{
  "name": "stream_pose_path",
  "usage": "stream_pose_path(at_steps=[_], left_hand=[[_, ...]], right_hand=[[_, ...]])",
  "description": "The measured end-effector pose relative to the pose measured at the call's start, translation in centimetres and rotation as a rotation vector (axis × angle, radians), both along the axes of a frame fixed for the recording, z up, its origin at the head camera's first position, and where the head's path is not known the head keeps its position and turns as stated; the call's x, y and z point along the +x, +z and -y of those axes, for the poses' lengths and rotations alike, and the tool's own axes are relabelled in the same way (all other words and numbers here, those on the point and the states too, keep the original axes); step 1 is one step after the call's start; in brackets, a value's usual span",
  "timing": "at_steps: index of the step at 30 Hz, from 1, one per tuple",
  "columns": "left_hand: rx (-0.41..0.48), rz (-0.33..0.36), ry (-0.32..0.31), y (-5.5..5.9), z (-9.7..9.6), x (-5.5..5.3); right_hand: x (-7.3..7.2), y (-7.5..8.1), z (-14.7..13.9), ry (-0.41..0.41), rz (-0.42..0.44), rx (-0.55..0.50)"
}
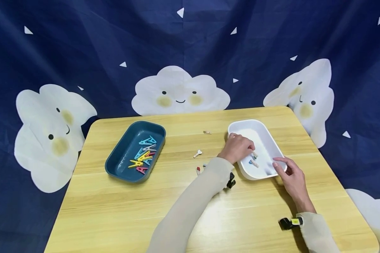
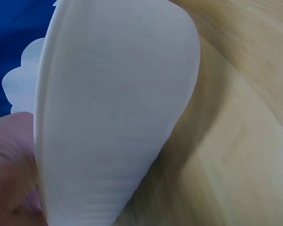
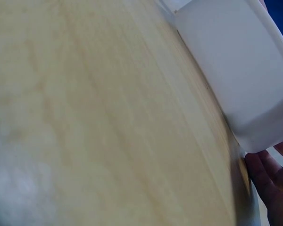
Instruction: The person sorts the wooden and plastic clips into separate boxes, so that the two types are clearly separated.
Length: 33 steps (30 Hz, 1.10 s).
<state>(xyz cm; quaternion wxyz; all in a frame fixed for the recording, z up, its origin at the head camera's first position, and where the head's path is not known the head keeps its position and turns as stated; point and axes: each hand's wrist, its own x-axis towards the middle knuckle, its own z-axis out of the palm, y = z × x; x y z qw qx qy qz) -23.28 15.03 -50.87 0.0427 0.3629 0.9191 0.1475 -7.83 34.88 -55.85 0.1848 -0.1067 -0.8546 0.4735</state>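
A white tray point(image 1: 244, 172) stands on the right side of the table. My left hand point(image 1: 237, 148) reaches over its left rim, with curled fingertips pinching a small wooden clothespin point(image 1: 255, 154) low inside; the left wrist view shows only the tray's outer wall and part of this hand point(image 2: 12, 169). Another small clothespin with a blue decoration point(image 1: 254, 163) lies on the tray floor. At the tray's near right corner my right hand point(image 1: 292, 179) grips the rim, thumb and fingers on either side. Its fingers point(image 3: 260, 174) show at the corner in the right wrist view.
A dark teal tray point(image 1: 115, 165) on the left holds several colourful plastic clothespins point(image 1: 142, 156). Between the trays lie small clothespins: one plain point(image 1: 207, 132), one with a white heart point(image 1: 197, 154), one with red point(image 1: 198, 170). A blue curtain point(image 1: 183, 42) hangs behind the table.
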Motion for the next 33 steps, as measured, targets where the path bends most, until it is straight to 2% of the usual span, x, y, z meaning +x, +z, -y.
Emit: stream_pose_path(at_steps=[5,9,12,18,21,27,33], left_hand=[[-0.042,0.011,0.014,0.3,-0.1,0.1],[-0.034,0.012,0.011,0.2,-0.1,-0.1],[0.022,0.027,-0.006,0.1,0.2,-0.3],[0.249,0.108,-0.072,0.1,1.7,-1.1],[0.320,0.126,-0.089,0.3,2.9,-1.3],[0.342,0.123,-0.076,0.6,5.2,-1.6],[0.349,0.140,-0.056,0.2,7.0,-1.4]], right_hand=[[0.0,0.1,0.1,0.000,0.004,-0.007],[0.0,0.2,0.2,-0.003,0.012,0.002],[0.0,0.2,0.2,-0.005,0.014,0.008],[0.0,-0.1,0.0,-0.008,0.013,0.023],[0.0,0.0,0.1,-0.007,0.015,0.021],[-0.1,0.1,0.1,0.000,0.018,0.011],[0.0,0.1,0.1,-0.002,0.026,0.016]])
